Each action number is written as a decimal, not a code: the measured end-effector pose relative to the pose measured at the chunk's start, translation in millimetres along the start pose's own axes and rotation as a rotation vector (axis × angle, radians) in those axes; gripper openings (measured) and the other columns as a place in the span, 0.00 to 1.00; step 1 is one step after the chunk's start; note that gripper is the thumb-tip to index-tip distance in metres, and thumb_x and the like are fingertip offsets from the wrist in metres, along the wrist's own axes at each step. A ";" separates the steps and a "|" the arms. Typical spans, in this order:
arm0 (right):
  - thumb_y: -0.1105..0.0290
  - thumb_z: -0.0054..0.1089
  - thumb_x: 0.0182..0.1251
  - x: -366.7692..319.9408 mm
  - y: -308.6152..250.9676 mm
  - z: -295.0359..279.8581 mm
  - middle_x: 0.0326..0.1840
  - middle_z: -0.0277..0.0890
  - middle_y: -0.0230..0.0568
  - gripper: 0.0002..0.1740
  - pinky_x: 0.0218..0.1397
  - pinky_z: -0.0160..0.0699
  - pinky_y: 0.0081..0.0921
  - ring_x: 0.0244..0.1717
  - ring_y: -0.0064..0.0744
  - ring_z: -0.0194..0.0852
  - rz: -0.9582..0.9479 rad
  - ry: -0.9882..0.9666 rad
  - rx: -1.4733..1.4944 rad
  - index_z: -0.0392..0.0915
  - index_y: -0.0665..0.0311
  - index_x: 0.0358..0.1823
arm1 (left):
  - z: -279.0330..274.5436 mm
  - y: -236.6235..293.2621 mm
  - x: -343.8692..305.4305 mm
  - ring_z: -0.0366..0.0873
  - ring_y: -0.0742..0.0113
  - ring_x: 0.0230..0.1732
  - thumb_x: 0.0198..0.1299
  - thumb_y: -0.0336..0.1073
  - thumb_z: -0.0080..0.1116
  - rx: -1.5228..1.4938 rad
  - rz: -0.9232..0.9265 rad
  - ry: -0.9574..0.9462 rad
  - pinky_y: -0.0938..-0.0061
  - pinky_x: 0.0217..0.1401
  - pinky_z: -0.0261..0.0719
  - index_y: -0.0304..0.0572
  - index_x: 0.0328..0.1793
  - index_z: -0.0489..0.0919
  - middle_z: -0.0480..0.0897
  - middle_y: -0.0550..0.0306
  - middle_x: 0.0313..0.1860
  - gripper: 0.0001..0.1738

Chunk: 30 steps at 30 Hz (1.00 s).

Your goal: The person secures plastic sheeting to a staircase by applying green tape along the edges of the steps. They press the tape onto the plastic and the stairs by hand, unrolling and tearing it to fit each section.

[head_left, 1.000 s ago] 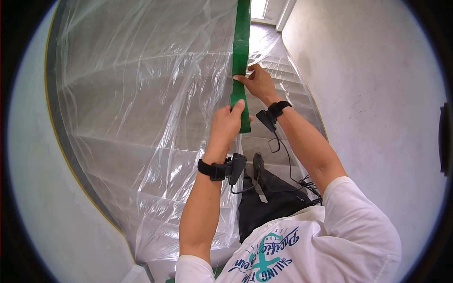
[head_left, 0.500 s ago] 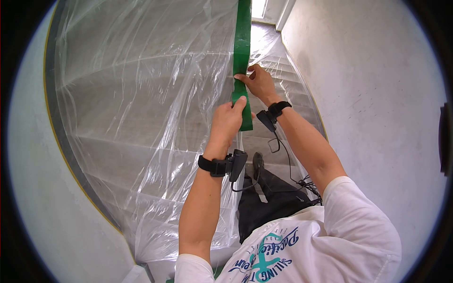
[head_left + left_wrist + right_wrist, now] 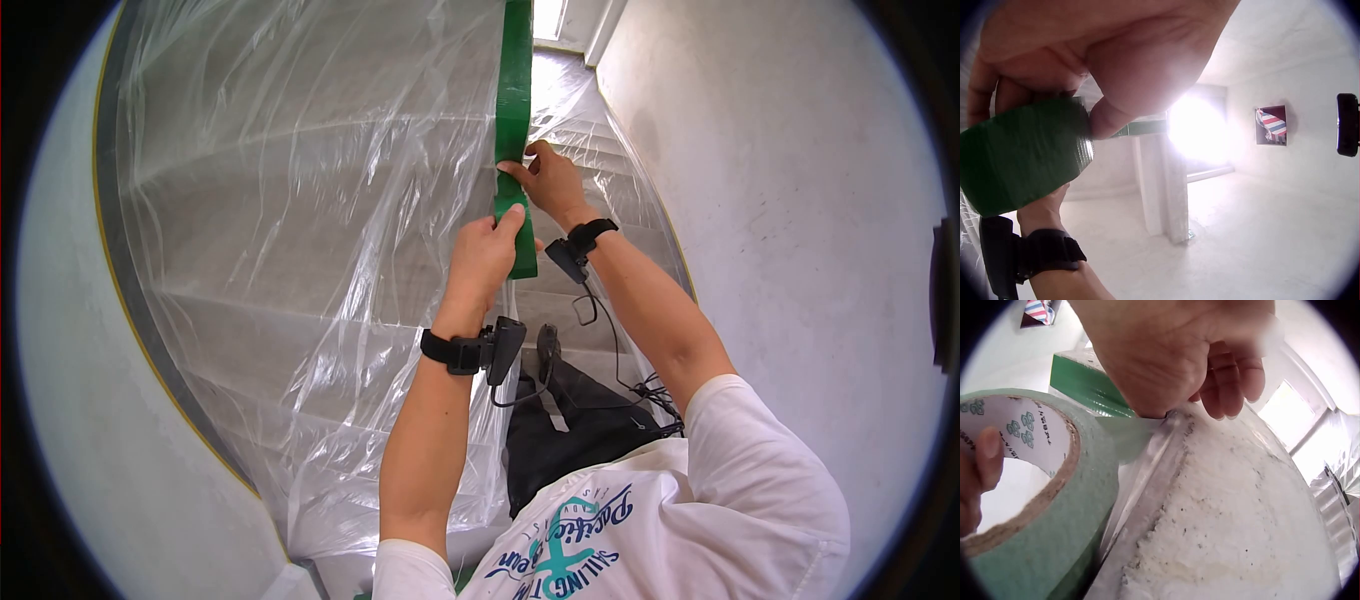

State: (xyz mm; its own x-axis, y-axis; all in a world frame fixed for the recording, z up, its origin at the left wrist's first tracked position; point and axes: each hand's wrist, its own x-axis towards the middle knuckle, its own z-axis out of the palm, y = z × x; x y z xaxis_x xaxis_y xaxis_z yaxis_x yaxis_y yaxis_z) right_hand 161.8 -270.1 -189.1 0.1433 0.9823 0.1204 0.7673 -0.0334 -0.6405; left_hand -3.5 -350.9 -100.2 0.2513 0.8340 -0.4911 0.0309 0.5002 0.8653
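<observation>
A green tape roll is held by my left hand, its fingertips inside the core in the right wrist view. The left thumb lies against the roll in the left wrist view. A green tape strip runs upward from the hands along the border of clear plastic film. My right hand is just beyond the left, its thumb pressing on the strip. Its other fingers hang loosely bent beside a rough pale edge; its thumb is hidden there.
Steps show through the film on the left, and more steps descend on the right. Curved pale walls stand at both sides. Black cables hang from the wrist cameras. A shoe is below the hands.
My left hand has shifted slightly up and to the right with the roll. The right hand has stayed almost in place, with its thumb on the strip.
</observation>
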 end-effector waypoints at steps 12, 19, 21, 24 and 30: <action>0.39 0.67 0.60 -0.4 4.6 2.3 0.27 0.83 0.44 0.34 0.34 0.79 0.37 0.29 0.45 0.83 -0.044 0.012 -0.020 0.77 0.66 0.47 | 0.6 1.3 0.9 0.83 0.68 0.30 0.72 0.51 0.53 -0.010 0.005 -0.001 0.73 0.38 0.80 0.29 0.41 0.82 0.87 0.50 0.32 0.26; 0.37 0.65 0.62 2.3 6.9 3.6 0.23 0.81 0.41 0.32 0.34 0.80 0.37 0.28 0.44 0.84 -0.090 0.037 -0.132 0.79 0.63 0.42 | -2.4 2.0 3.7 0.83 0.68 0.30 0.72 0.50 0.53 0.013 0.005 -0.011 0.73 0.37 0.80 0.29 0.42 0.82 0.87 0.50 0.32 0.25; 0.37 0.63 0.63 3.5 6.9 1.7 0.21 0.80 0.39 0.30 0.32 0.80 0.36 0.25 0.43 0.84 -0.167 0.037 -0.206 0.80 0.62 0.39 | -2.1 2.8 4.3 0.83 0.68 0.30 0.72 0.50 0.54 0.003 -0.007 -0.005 0.73 0.37 0.80 0.29 0.42 0.82 0.87 0.50 0.33 0.25; 0.37 0.61 0.64 2.7 2.2 -5.1 0.28 0.83 0.52 0.31 0.37 0.81 0.44 0.33 0.54 0.85 -0.136 -0.038 -0.172 0.79 0.64 0.38 | -2.4 2.5 5.8 0.83 0.68 0.30 0.71 0.49 0.54 0.005 -0.009 -0.009 0.73 0.37 0.81 0.29 0.43 0.81 0.87 0.50 0.33 0.24; 0.37 0.61 0.64 3.8 2.4 -7.9 0.26 0.82 0.51 0.31 0.33 0.81 0.43 0.30 0.54 0.84 -0.215 -0.016 -0.235 0.77 0.63 0.33 | -3.2 3.7 11.1 0.84 0.67 0.31 0.71 0.49 0.55 0.051 -0.016 -0.021 0.73 0.37 0.82 0.28 0.43 0.81 0.87 0.50 0.33 0.24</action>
State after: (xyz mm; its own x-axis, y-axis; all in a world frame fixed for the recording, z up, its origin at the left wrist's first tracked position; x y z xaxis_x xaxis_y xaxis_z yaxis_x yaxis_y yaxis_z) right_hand 169.2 -267.9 -184.2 -0.0462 0.9742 0.2207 0.9025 0.1355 -0.4089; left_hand -3.7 -339.0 -102.8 0.2711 0.8207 -0.5030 0.0838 0.5005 0.8617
